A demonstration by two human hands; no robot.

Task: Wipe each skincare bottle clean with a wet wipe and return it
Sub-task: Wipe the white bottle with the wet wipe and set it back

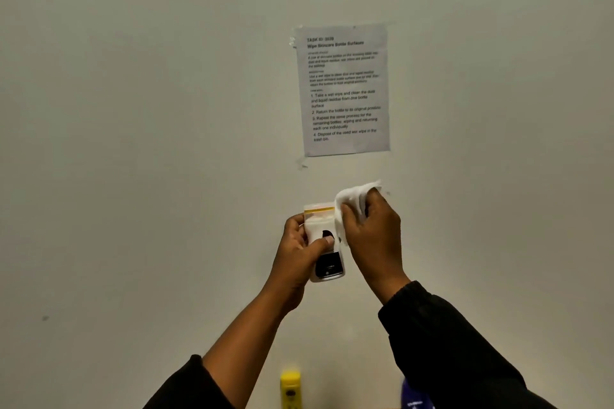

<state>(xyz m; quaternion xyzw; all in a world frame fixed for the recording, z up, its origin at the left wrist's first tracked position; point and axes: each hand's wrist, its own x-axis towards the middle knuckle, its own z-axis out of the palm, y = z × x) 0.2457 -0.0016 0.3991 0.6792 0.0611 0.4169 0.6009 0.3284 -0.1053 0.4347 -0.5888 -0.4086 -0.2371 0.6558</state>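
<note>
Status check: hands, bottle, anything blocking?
Left hand grips white bottle, held up. Right hand holds wet wipe against its side. Nothing in the way.

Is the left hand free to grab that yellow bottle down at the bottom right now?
Probably not yet: the left hand grips the white bottle. The yellow bottle itself stands uncovered, lower in view.
</note>
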